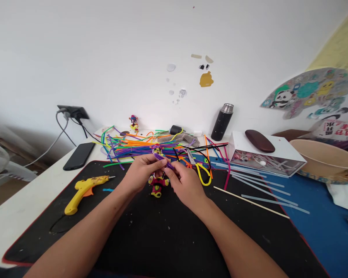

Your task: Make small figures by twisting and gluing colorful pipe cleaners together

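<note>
Both my hands meet over the black mat (150,235), pinching a purple pipe cleaner piece (168,165) between them. My left hand (143,170) has its thumb and fingers closed on one end. On the other end, the fingers of my right hand (185,181) are pressed together. Just behind and below my hands is a small pipe cleaner figure (156,189) in dark red and yellow, partly hidden by my fingers. Yellow-handled scissors (203,173) lie right of my right hand. Beyond my hands spreads a pile of coloured pipe cleaners (127,144).
A yellow glue gun (84,189) and a phone (79,156) lie at left. Glue sticks (266,185) and a wooden stick (249,201) lie at right. A black thermos (222,122), a white box (266,154) and a second figure (133,123) stand further back.
</note>
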